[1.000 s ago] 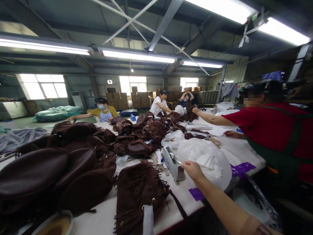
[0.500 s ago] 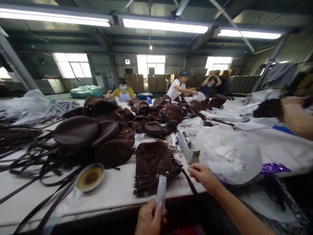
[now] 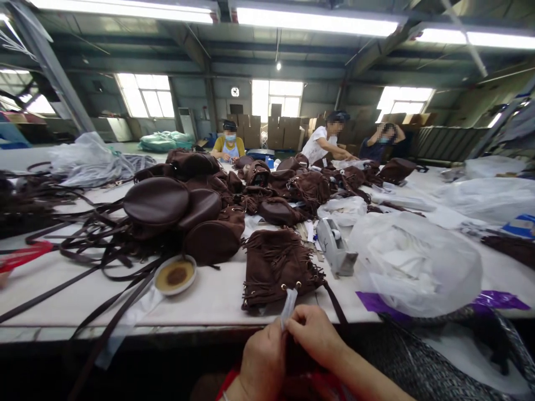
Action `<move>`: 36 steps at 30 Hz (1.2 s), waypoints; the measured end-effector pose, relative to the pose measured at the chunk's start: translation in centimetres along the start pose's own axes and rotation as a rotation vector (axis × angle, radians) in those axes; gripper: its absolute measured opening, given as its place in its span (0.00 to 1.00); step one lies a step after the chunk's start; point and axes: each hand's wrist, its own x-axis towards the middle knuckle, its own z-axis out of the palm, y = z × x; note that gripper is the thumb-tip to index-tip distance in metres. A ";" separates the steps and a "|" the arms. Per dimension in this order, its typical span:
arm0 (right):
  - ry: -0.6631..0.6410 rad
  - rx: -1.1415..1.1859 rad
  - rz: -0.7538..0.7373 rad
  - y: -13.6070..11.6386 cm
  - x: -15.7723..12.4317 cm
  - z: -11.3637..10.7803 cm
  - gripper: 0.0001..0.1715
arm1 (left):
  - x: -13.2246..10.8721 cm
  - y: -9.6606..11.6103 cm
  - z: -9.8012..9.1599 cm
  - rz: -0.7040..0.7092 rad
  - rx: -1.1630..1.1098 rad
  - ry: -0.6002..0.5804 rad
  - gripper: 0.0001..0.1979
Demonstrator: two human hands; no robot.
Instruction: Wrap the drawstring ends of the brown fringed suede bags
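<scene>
A dark brown fringed suede bag (image 3: 273, 262) lies at the table's front edge, with brass eyelets towards me. From the eyelets a whitish, see-through plastic sleeve (image 3: 289, 303) runs down towards me; what is inside it I cannot make out. My left hand (image 3: 264, 356) is closed around its lower end. My right hand (image 3: 315, 335) meets it there, thumb and forefinger pinched at the sleeve's edge. Whether the right fingertips also hold a bit of tape is too small to tell. A grey tape dispenser (image 3: 336, 248) stands right of the bag.
Brown bags (image 3: 156, 200) with long straps pile up left and behind. A round dish (image 3: 174, 275) of yellowish stuff with a brown centre sits left. At right bulges a clear plastic bag (image 3: 418, 262) over purple film (image 3: 501, 299). Several people work across the white table (image 3: 217, 309).
My right hand has come from beside the tape dispenser down and left to the plastic sleeve, joining my left hand. The view has shifted; a red thing now shows at far left.
</scene>
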 end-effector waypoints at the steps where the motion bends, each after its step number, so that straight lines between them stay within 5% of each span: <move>1: 0.006 -0.008 -0.003 0.0 0.0 0.1 0.11 | -0.2 -0.3 0.1 -0.017 0.026 -0.010 0.18; 8: 0.021 0.013 -0.016 -0.4 -0.1 0.2 0.15 | -1.1 -2.0 0.8 0.069 -0.035 -0.135 0.25; 11: -0.019 0.083 -0.016 -0.1 -0.5 0.1 0.13 | -0.9 -2.1 0.8 0.056 -0.112 -0.074 0.24; 18: -0.011 0.253 0.057 1.0 -1.2 0.6 0.12 | 0.6 0.9 -0.5 -0.359 -0.494 -0.084 0.18; 24: 0.024 0.390 0.212 1.7 -0.7 0.9 0.12 | 0.9 2.7 -0.1 -0.808 -0.851 -0.059 0.33; 30: -0.184 0.670 0.144 3.0 -1.2 0.6 0.27 | 1.3 3.3 -0.6 -0.943 -1.053 -0.107 0.32; 36: -0.246 0.764 0.064 4.7 -1.4 0.3 0.27 | 1.1 3.0 -0.3 -0.972 -1.140 -0.261 0.33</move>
